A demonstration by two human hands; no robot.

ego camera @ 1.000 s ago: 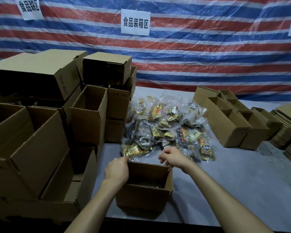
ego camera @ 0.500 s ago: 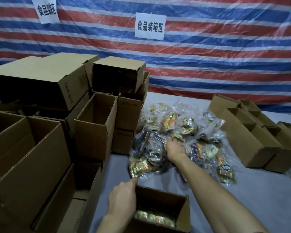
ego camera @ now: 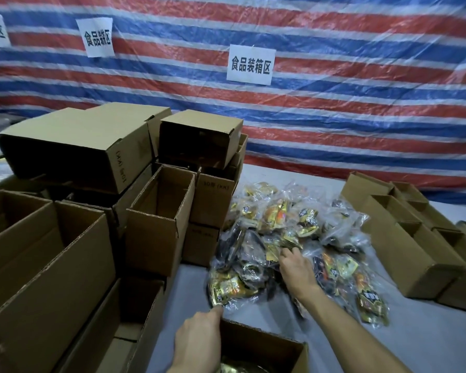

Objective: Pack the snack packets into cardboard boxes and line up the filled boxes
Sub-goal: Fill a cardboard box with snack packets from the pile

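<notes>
Left hand (ego camera: 199, 339), right hand (ego camera: 296, 270) — both bare

A heap of snack packets (ego camera: 307, 227) lies mid-bench (ego camera: 441, 345). To its left stand stacked boxes (ego camera: 65, 146), several resting on others. To its right, a row of open boxes (ego camera: 404, 254) runs back toward the sheet (ego camera: 334, 117) behind the bench. In front of the heap, at the near edge, sits one open box (ego camera: 256, 344) with packets inside.

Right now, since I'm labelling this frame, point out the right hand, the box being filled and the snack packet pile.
right hand (ego camera: 293, 267): head view, back of the hand.
box being filled (ego camera: 261, 348): head view, inner far wall.
snack packet pile (ego camera: 307, 224): head view, gold packet mid-pile.
</notes>
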